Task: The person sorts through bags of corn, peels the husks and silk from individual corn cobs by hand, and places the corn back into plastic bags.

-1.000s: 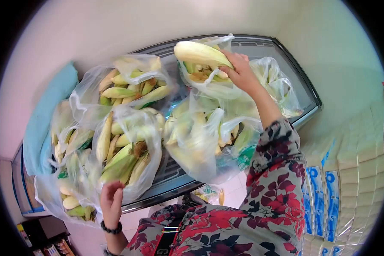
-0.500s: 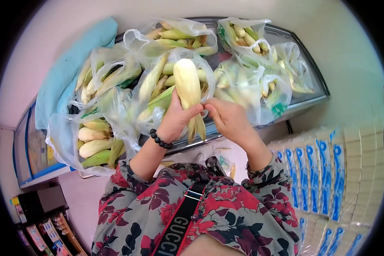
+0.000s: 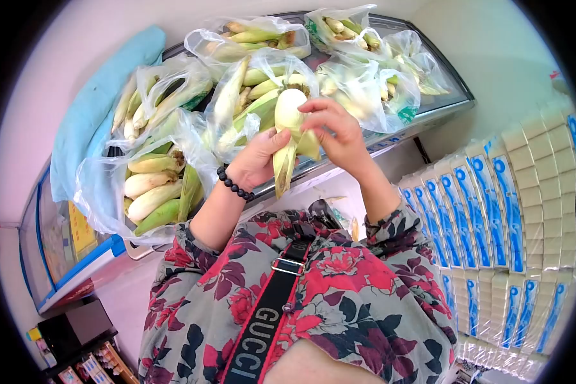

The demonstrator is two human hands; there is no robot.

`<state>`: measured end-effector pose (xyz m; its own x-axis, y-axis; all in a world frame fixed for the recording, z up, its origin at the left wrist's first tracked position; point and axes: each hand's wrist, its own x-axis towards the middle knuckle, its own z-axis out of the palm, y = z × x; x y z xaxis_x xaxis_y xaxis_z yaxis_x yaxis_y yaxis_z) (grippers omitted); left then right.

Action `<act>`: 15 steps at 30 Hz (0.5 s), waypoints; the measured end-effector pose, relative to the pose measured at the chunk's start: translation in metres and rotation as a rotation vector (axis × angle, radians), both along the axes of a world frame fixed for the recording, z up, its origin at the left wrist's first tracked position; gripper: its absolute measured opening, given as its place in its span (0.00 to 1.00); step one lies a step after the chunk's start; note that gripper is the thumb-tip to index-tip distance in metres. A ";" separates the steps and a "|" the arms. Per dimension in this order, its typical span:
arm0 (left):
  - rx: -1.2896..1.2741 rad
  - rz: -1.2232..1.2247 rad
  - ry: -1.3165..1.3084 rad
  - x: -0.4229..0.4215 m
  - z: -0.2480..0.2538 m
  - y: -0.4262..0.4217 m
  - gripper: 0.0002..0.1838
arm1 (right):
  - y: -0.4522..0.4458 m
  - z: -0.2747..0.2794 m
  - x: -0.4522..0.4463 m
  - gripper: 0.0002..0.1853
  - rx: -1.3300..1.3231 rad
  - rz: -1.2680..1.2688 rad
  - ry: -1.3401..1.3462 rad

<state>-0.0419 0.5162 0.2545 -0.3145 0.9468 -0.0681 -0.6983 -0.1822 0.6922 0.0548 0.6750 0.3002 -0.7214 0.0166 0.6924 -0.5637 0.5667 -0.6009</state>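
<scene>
An ear of corn (image 3: 289, 112), pale and partly husked, points up and away over the freezer's front edge. My left hand (image 3: 255, 158) is closed around its lower part, thumb on top. My right hand (image 3: 335, 131) is at the ear's right side, its bent fingers on a strip of husk (image 3: 309, 146) that is folded down from the ear. Longer husk leaves (image 3: 284, 176) hang below my left hand. Just beyond the ear lies an opened clear plastic bag (image 3: 224, 118) of unhusked corn.
Several more bags of corn cover the glass-topped freezer (image 3: 451, 105), including one at the left front (image 3: 112, 208). A light blue cloth (image 3: 86, 137) drapes its left end. Wrapped packs with blue labels (image 3: 486, 211) are stacked at my right. A low shelf (image 3: 99, 365) stands at lower left.
The husk strip at the ear's right side is now pulled down and outward. My right hand has moved up beside the ear. The view has shifted slightly.
</scene>
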 end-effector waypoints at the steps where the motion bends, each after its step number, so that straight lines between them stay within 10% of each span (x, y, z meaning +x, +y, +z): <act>1: 0.001 -0.027 0.017 0.003 0.004 -0.001 0.32 | 0.002 -0.008 -0.003 0.09 -0.193 0.026 -0.029; 12: 0.010 -0.380 -0.182 0.003 -0.016 -0.019 0.30 | 0.068 0.006 0.012 0.06 -1.640 0.314 0.139; 15: -0.060 -0.348 -0.034 0.014 -0.007 -0.043 0.29 | 0.144 0.013 0.042 0.09 -1.534 -0.387 0.399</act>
<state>-0.0283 0.4737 0.2478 0.0294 0.9909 -0.1316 -0.7345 0.1107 0.6695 0.0973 0.8190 0.3131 -0.2995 0.9540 -0.0117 -0.7872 -0.2540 -0.5620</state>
